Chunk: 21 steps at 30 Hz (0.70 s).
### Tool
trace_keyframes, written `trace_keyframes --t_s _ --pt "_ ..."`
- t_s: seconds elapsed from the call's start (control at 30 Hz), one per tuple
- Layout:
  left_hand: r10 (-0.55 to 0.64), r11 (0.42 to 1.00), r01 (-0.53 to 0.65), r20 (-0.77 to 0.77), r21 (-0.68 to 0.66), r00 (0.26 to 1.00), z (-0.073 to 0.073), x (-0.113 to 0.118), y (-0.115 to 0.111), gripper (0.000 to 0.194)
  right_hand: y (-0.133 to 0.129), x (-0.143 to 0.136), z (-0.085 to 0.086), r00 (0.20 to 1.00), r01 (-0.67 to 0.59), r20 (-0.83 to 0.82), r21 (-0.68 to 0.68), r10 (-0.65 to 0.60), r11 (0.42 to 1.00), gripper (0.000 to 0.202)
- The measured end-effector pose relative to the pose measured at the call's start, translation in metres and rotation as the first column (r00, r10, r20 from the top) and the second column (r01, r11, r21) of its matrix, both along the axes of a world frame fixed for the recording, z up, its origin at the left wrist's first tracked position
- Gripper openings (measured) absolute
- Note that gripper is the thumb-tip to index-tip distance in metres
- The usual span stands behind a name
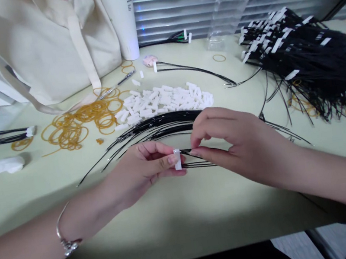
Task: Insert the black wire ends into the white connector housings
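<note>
Near the table's (206, 212) left edge lie loose rubber bands (74, 125). Toward the front edge, the left hand (140, 174) pinches a small white connector (177, 159) between thumb and forefinger. Touching it, the right hand (237, 145) grips thin black wires (159, 127) at the connector with closed fingertips. Behind sits a heap of white connectors (162, 102); at the right edge, a bundle of finished wires (313, 63).
</note>
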<state>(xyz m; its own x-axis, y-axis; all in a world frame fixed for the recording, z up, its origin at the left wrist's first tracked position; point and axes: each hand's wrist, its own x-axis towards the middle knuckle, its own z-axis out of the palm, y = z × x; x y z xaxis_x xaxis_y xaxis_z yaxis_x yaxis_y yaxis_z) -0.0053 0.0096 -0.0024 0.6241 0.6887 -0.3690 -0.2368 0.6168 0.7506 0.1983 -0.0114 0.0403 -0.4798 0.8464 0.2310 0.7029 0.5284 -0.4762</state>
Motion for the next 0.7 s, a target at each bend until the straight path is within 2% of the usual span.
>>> trace_keyframes --t_s 0.27,0.57,0.7 --pt "-0.014 1.0 0.014 0.04 -0.001 0.999 -0.0003 -0.0006 0.0009 0.005 -0.0029 -0.0008 -0.0009 1.0 0.015 -0.012 -0.022 -0.015 1.0 0.007" --pt "-0.002 0.999 0.004 0.036 -0.04 0.999 0.0023 -0.0004 0.0001 0.006 0.0002 -0.0006 0.0012 0.996 0.09 0.027 -0.158 -0.087 0.983 0.008" --pt "-0.023 0.999 0.025 0.052 -0.033 0.998 0.0025 -0.0004 0.0 0.005 0.0001 -0.0007 0.0043 0.996 0.088 0.03 -0.263 -0.083 0.961 0.011"
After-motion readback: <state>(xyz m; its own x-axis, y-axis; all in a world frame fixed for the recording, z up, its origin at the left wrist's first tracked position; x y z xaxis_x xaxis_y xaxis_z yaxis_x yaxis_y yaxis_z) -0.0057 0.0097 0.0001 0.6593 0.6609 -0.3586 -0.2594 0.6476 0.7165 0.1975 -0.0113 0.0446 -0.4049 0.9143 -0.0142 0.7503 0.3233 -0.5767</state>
